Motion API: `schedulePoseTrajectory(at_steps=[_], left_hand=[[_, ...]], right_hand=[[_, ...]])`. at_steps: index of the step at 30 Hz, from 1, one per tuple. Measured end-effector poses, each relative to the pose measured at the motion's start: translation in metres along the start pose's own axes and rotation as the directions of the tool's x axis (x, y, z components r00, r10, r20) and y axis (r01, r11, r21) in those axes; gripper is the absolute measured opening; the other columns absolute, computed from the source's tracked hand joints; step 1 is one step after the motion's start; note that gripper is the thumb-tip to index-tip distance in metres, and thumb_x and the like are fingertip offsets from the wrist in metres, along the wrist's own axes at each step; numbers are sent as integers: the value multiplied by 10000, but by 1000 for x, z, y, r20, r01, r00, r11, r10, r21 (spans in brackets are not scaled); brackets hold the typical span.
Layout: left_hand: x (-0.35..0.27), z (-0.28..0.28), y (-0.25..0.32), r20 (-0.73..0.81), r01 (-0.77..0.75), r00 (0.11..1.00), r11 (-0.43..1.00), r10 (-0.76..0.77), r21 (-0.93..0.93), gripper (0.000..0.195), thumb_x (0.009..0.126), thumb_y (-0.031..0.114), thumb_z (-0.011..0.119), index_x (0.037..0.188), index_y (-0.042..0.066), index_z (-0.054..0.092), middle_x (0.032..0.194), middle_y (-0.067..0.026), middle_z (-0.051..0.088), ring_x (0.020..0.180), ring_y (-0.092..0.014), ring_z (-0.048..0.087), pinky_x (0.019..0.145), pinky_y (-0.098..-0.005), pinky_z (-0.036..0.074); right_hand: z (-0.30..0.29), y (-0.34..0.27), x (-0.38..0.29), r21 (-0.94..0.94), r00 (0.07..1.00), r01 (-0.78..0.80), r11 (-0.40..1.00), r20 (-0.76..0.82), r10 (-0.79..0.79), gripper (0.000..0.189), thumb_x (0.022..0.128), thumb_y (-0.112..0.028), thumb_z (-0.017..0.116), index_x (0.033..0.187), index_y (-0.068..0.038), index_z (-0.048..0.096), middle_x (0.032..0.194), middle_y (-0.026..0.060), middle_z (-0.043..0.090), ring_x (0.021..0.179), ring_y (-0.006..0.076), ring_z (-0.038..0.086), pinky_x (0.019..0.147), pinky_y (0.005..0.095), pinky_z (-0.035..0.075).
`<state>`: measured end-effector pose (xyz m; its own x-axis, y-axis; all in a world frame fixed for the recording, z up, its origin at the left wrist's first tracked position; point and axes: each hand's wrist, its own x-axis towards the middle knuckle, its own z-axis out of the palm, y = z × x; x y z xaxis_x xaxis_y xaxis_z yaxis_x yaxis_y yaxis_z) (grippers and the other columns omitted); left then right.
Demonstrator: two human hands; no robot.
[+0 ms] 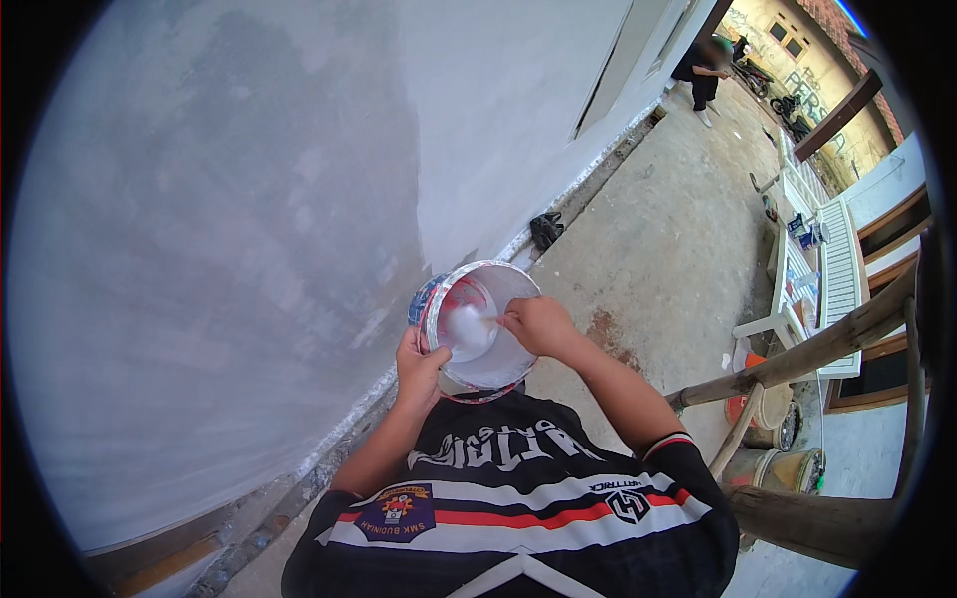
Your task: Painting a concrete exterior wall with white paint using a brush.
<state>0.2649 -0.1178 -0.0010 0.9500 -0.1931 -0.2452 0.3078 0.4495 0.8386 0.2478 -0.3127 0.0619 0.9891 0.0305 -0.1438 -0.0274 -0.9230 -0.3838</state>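
A round paint bucket [516, 288] with a paint-stained rim is tilted in front of my torso, its mouth towards me. White paint [471, 333] lies at its bottom, beside red smears on the inner wall. With thumb over the rim, my left hand [422, 366] grips the bucket's near left side. Inside the mouth, on the right, my right hand [542, 325] is closed on a thin handle or stick [490, 320] that reaches to the paint; its far end is blurred, so its kind cannot be told.
Left and ahead stands a partly painted wall [486, 112]. A black plastic bag [546, 230] lies at its foot. A wooden pole ladder or scaffold [792, 351] is close on my right, past it stained buckets [774, 467] and a white slatted bench [841, 276]. A person [703, 75] sits far ahead.
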Motion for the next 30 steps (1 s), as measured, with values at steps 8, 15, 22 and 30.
schedulePoseTrajectory(at_steps=[8, 15, 22, 30], left_hand=[[-1, 8, 5, -12, -3, 1000, 1000, 3, 5, 285, 591, -116, 583, 732, 81, 433, 695, 25, 472, 604, -68, 454, 597, -201, 391], [0, 3, -5, -13, -4, 1000, 1000, 4, 19, 275, 601, -120, 560, 756, 75, 444, 712, 16, 495, 629, -78, 487, 621, -216, 415], [-4, 9, -5, -79, -17, 997, 1000, 18, 7, 278, 587, -136, 537, 755, 69, 451, 686, 38, 447, 585, -54, 427, 547, -188, 350], [-9, 10, -7, -83, -49, 995, 999, 50, 6, 302, 601, -149, 524, 829, 45, 487, 781, -9, 542, 686, -92, 534, 652, -226, 448]], right_hand=[[0, -16, -8, -57, 999, -29, 998, -45, 27, 280, 802, -312, 535, 790, -44, 613, 702, 150, 619, 669, 321, 607, 600, 421, 479], [7, -10, -5, -140, 989, -62, 988, -139, 43, 257, 778, -321, 567, 763, -71, 620, 698, 141, 616, 650, 326, 602, 577, 424, 475], [-3, 1, -4, -76, 992, -37, 996, -121, 27, 266, 782, -329, 570, 742, -71, 620, 670, 147, 606, 649, 328, 601, 576, 421, 473], [-2, 27, 1, 268, 994, 110, 957, -53, -99, 261, 783, -309, 571, 758, -53, 614, 650, 157, 600, 632, 340, 594, 577, 418, 470]])
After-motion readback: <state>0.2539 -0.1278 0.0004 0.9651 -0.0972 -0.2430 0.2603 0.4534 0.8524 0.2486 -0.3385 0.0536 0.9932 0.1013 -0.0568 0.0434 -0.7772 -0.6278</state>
